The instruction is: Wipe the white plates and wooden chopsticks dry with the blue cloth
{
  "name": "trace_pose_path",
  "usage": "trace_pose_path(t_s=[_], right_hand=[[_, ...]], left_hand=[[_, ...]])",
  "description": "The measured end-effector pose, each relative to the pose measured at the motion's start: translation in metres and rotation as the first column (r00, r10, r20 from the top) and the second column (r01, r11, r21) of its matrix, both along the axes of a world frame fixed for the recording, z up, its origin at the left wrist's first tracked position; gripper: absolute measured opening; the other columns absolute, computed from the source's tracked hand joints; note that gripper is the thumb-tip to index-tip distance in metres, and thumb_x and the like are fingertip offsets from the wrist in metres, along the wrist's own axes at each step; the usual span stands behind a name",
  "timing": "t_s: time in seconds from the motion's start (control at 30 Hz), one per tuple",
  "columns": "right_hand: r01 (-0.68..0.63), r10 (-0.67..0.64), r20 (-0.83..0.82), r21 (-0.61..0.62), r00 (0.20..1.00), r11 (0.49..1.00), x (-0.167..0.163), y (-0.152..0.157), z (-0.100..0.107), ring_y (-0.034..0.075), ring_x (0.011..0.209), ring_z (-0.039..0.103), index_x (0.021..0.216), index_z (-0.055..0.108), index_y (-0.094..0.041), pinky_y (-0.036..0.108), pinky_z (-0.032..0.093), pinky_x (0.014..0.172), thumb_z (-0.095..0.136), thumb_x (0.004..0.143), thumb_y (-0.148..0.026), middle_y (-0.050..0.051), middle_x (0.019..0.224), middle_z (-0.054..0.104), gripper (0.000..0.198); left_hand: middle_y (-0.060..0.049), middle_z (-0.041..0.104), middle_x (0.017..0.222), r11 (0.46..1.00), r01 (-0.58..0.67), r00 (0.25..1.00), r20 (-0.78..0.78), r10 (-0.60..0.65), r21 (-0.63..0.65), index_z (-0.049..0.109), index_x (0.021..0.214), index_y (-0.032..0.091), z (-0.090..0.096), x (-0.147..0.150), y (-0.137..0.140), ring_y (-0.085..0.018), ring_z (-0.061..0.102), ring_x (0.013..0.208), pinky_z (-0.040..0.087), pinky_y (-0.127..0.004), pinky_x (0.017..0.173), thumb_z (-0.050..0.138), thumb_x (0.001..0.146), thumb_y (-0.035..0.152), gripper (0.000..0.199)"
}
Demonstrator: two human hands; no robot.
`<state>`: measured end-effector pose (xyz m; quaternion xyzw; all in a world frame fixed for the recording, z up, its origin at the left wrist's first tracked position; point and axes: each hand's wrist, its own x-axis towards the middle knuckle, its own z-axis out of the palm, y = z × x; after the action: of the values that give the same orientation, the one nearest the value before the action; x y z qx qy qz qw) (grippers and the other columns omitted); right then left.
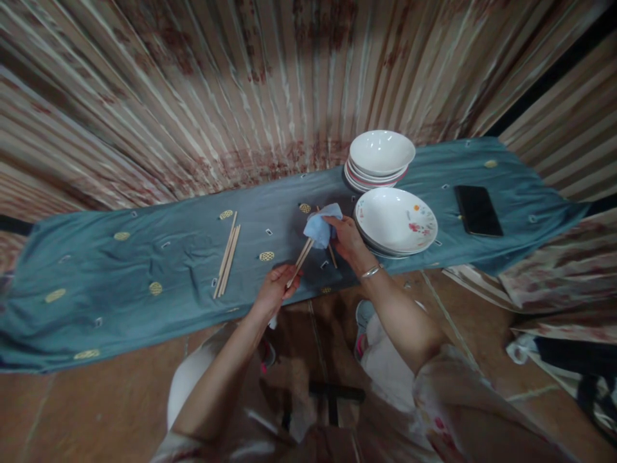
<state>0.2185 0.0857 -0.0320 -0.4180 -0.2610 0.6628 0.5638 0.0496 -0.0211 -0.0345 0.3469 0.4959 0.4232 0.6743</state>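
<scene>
Wooden chopsticks (301, 260) are gripped near their lower end by my left hand (280, 287), tilted up and to the right. My right hand (345, 238) has a light blue cloth (322, 226) wrapped around their upper part, so their far ends are hidden. Partly behind the cloth and my right fingers, another chopstick (333, 256) lies on the table. Off to the left, several loose chopsticks (228, 262) rest on the cloth-covered table, side by side. A silver bracelet circles my right wrist.
A stack of white bowls (380, 154) stands at the back right. In front of it, close to my right hand, is a stack of flower-patterned plates (393, 222). A black phone (479, 210) lies further right on the teal tablecloth (130, 276). Curtains (270, 96) hang behind.
</scene>
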Motion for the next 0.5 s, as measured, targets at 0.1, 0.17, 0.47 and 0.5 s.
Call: trace_pose_path(t_s=[0.1,0.17,0.47,0.5], right_hand=[[-0.01,0.01,-0.009,0.003,1.0,1.0,-0.005,-0.002,-0.001,0.02,0.079,0.071,0.06,0.059,-0.02,0.029,0.054,0.07,0.079,0.055,-0.031,-0.003,0.055,0.066,0.023],[-0.021,0.021,-0.004,-0.007,1.0,1.0,-0.009,-0.005,-0.002,0.021,0.081,0.071,0.058,0.058,-0.02,0.029,0.055,0.07,0.08,0.052,-0.032,-0.002,0.056,0.067,0.025],[-0.178,0.18,0.034,-0.056,0.983,0.982,-0.033,-0.027,-0.01,0.011,0.053,0.058,0.059,0.067,-0.018,0.024,0.046,0.054,0.082,0.047,-0.032,-0.004,0.055,0.066,0.024],[-0.178,0.18,0.036,-0.059,0.983,0.982,-0.036,-0.029,-0.01,0.01,0.052,0.056,0.058,0.067,-0.018,0.023,0.046,0.054,0.083,0.046,-0.032,-0.005,0.054,0.066,0.024]], left_hand=[[0.004,0.051,0.05,1.0,-0.026,1.0,0.002,0.026,0.004,0.065,0.072,0.01,-0.002,-0.001,0.001,-0.001,0.027,0.035,0.01,-0.02,0.038,0.078,0.067,0.049,0.041],[0.003,0.053,0.051,0.999,-0.046,0.999,0.01,0.046,0.004,0.064,0.072,0.011,-0.003,-0.001,0.002,-0.001,0.029,0.036,0.01,-0.02,0.038,0.079,0.066,0.048,0.04],[0.004,0.053,0.051,0.994,-0.102,0.994,0.051,0.1,0.035,0.061,0.068,0.012,-0.003,0.0,0.01,-0.001,0.03,0.034,0.009,-0.021,0.038,0.077,0.067,0.042,0.033],[0.004,0.053,0.051,0.994,-0.103,0.994,0.051,0.101,0.042,0.059,0.066,0.013,-0.003,0.0,0.011,-0.001,0.03,0.034,0.01,-0.021,0.038,0.076,0.068,0.04,0.032]])
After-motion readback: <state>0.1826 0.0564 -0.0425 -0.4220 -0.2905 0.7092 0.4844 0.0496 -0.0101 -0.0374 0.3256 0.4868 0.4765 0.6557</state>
